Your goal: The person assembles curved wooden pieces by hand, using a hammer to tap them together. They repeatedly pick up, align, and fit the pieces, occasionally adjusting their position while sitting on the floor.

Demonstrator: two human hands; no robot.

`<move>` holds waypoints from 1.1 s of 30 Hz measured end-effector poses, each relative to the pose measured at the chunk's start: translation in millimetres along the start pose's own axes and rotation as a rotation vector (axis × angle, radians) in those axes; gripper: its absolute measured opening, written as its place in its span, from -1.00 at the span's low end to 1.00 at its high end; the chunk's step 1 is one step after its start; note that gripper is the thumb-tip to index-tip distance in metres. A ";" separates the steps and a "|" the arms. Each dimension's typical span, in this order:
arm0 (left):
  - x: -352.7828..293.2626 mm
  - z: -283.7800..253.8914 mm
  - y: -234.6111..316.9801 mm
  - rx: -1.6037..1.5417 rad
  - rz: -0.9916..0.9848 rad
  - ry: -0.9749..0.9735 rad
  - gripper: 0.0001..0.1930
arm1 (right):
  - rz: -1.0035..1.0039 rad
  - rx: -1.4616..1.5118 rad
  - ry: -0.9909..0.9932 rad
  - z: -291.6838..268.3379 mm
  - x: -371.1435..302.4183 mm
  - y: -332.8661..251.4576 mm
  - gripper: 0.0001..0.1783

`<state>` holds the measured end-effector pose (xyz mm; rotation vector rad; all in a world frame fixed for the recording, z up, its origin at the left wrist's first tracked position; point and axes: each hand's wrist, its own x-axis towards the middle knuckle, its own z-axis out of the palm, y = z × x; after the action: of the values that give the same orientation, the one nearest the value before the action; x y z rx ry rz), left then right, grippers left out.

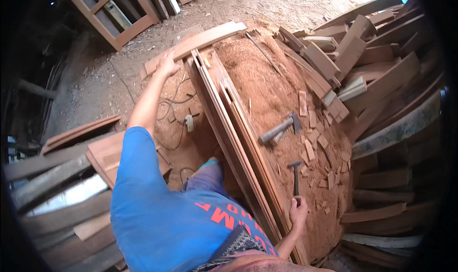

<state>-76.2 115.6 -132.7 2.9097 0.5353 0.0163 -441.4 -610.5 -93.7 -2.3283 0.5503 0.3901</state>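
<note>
My left hand [169, 66] grips a light wooden board [212, 37] by its near edge, left of its middle. This board lies crosswise over the far end of long, narrow wooden pieces [217, 98], set side by side and running back toward my body. My right hand [299, 211] is closed round the handle of a small hammer [295, 174], its dark head pointing away from me over the sawdust, right of the long pieces. Just beyond the hammer lies a thick-handled hatchet [280, 129] with a broad metal head. My right fingers are partly hidden.
Offcuts [309, 149] lie scattered in sawdust on the right. A large heap of scrap wood [353, 57] rises behind them. Boards [52, 181] are stacked at the left, with a wooden frame [129, 31] at the far left. A cable [179, 141] trails across the ground.
</note>
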 end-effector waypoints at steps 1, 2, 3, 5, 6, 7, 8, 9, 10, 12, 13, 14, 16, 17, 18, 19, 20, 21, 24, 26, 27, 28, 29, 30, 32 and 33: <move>27.8 9.2 1.6 0.039 -0.073 -0.087 -0.12 | 0.000 -0.016 -0.018 14.7 5.7 -23.9 -0.77; 54.7 15.2 0.9 0.079 -0.148 -0.175 -0.05 | -0.001 -0.033 -0.039 28.2 12.7 -47.8 -0.76; 77.6 27.0 -6.7 0.066 -0.157 -0.236 0.17 | 0.029 -0.036 -0.060 35.0 15.0 -67.9 -0.76; 112.0 42.1 -11.2 0.209 -0.180 -0.302 0.29 | 0.087 -0.037 -0.092 50.9 24.5 -103.5 -0.75; 125.4 48.3 -18.7 0.286 -0.197 -0.331 0.35 | 0.110 -0.036 -0.115 57.9 28.8 -117.5 -0.75; 139.0 54.4 -26.8 0.313 -0.184 -0.366 0.50 | 0.146 -0.097 -0.126 62.7 31.9 -130.0 -0.74; 149.3 63.4 -30.7 0.321 -0.166 -0.406 0.50 | 0.165 -0.138 -0.127 67.4 34.3 -131.0 -0.74; 161.9 57.2 -31.1 0.340 -0.142 -0.435 0.50 | 0.183 -0.162 -0.127 79.4 37.0 -136.0 -0.74; 170.0 55.9 -30.6 0.359 -0.116 -0.466 0.50 | 0.203 -0.187 -0.128 87.6 37.5 -138.9 -0.75; 175.4 72.6 -57.6 0.270 -0.078 -0.468 0.55 | 0.245 -0.208 -0.192 96.6 40.4 -142.5 -0.71; 179.0 75.8 -66.6 0.200 -0.081 -0.480 0.56 | 0.244 -0.224 -0.208 102.0 44.9 -143.2 -0.70; 178.1 85.5 -87.7 0.137 0.001 -0.393 0.57 | 0.234 -0.238 -0.207 106.3 52.1 -145.8 -0.69; 184.8 77.8 -89.3 0.063 0.019 -0.424 0.60 | 0.278 -0.213 -0.214 116.7 61.9 -154.5 -0.62; 189.2 62.9 -73.4 0.090 0.005 -0.464 0.60 | 0.294 -0.196 -0.214 119.4 63.3 -161.8 -0.61; 193.0 58.2 -80.6 0.078 -0.008 -0.496 0.59 | 0.300 -0.189 -0.236 117.9 62.8 -169.0 -0.59; 190.2 50.6 -79.2 0.052 0.046 -0.395 0.43 | 0.320 -0.198 -0.236 117.6 64.0 -175.0 -0.57; 196.6 40.2 -78.8 -0.109 0.040 -0.474 0.32 | 0.322 -0.184 -0.236 116.1 66.6 -182.7 -0.57; 199.9 30.8 -84.4 -0.267 0.021 -0.558 0.21 | 0.322 -0.177 -0.248 113.7 69.3 -191.5 -0.56; 183.5 14.9 -96.4 -0.661 -0.130 -0.688 -0.08 | 0.290 -0.181 -0.242 107.9 70.4 -198.6 -0.55; 155.5 7.4 -102.5 -0.836 -0.188 -0.707 -0.20 | 0.276 -0.184 -0.228 106.4 67.6 -198.8 -0.55; 135.7 6.3 -107.5 -0.918 -0.233 -0.668 -0.22 | 0.270 -0.181 -0.223 104.6 66.1 -198.6 -0.56; 114.2 6.1 -114.7 -1.004 -0.284 -0.625 -0.24 | 0.260 -0.185 -0.219 102.0 66.4 -199.9 -0.56; 95.3 1.6 -110.5 -1.103 -0.298 -0.596 -0.22 | 0.270 -0.179 -0.234 99.3 64.1 -202.6 -0.56; 78.0 -4.1 -105.6 -1.205 -0.315 -0.565 -0.21 | 0.268 -0.184 -0.236 98.1 63.8 -203.4 -0.56; 53.3 -22.5 -87.5 -1.369 -0.201 -0.487 -0.17 | 0.259 -0.207 -0.246 94.0 66.0 -203.0 -0.56; 39.2 -55.2 -51.9 -1.450 -0.174 -0.419 -0.16 | 0.206 -0.177 -0.257 88.4 66.2 -206.4 -0.56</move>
<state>-60.2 186.9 -88.7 1.3945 0.4094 -0.1548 -294.2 -430.5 -67.0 -2.3455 0.6523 0.8524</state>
